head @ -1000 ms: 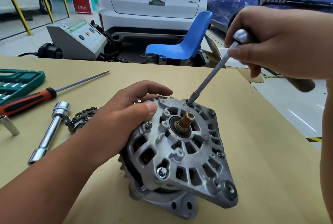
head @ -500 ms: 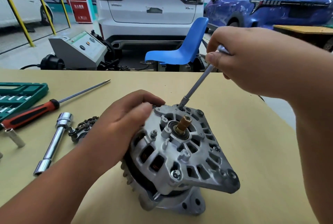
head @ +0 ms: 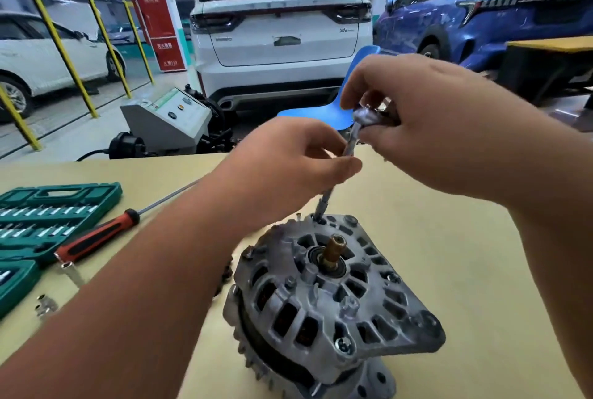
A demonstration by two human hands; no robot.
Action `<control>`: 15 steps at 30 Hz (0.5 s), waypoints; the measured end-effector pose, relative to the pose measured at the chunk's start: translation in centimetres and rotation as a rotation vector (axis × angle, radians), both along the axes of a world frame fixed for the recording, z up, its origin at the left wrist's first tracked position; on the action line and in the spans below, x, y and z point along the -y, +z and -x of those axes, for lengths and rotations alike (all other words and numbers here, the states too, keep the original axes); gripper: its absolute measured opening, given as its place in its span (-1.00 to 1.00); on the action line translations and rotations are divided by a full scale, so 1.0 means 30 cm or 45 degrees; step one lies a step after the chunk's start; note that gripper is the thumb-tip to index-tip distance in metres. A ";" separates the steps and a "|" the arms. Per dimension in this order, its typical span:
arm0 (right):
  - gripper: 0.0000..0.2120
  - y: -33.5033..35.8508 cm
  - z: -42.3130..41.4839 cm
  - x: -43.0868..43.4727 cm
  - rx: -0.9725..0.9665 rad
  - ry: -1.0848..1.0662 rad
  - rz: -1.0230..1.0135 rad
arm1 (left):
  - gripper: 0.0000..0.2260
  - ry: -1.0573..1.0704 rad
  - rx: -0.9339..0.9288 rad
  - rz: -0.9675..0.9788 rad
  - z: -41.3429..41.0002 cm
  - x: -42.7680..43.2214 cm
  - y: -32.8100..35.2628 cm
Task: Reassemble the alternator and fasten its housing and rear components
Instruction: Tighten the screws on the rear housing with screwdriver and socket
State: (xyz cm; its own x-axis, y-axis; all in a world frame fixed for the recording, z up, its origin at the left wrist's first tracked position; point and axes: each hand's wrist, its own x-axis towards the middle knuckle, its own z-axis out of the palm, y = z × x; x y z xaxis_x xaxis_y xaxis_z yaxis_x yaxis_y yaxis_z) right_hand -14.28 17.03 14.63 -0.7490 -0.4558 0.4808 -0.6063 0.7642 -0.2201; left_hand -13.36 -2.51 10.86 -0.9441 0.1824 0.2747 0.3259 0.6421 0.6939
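The alternator [head: 330, 296] stands on the bench [head: 465, 238], vented housing facing up. Both hands hold one slim socket driver [head: 327, 198] – the right hand [head: 433, 129] curled round its top, the left hand [head: 288, 154] pinching the shank – its tip set on the housing's far rim

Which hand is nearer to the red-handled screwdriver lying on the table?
Left. The left hand pinches the socket driver by its shaft, right of the red-handled screwdriver; the right hand grips its top, farther right.
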 end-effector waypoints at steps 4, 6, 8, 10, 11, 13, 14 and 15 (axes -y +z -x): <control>-0.68 0.024 0.015 -0.035 0.084 -0.020 -0.030 | -0.82 0.031 -0.096 0.043 0.035 -0.037 -0.021; -0.54 0.042 0.032 -0.065 0.124 -0.069 -0.069 | -0.81 0.011 -0.105 -0.025 0.034 -0.026 -0.039; -0.59 0.046 0.055 -0.085 0.103 -0.101 -0.060 | -0.80 -0.001 -0.108 -0.069 0.036 -0.024 -0.044; -0.71 0.035 0.080 -0.080 0.033 -0.122 -0.032 | -0.80 -0.009 -0.130 -0.046 0.037 -0.025 -0.047; -0.76 0.026 0.090 -0.072 0.007 -0.130 -0.023 | -0.79 -0.012 -0.136 -0.039 0.035 -0.025 -0.048; -0.82 0.008 0.102 -0.056 -0.001 -0.130 -0.034 | -0.78 -0.013 -0.145 -0.030 0.029 -0.025 -0.053; -0.84 0.004 0.104 -0.052 0.015 -0.120 -0.056 | -0.77 -0.011 -0.152 -0.027 0.026 -0.025 -0.056; -0.85 0.004 0.102 -0.051 0.034 -0.112 -0.078 | -0.77 -0.009 -0.161 -0.022 0.024 -0.026 -0.058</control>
State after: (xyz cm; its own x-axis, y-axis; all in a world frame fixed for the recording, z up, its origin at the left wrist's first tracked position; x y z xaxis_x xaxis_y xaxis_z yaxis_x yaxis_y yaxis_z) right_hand -17.35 18.54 14.74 -0.7997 -0.4156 0.4333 -0.5307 0.8268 -0.1864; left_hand -14.08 -1.74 9.12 -0.9005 0.1827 0.3946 0.4158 0.6277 0.6581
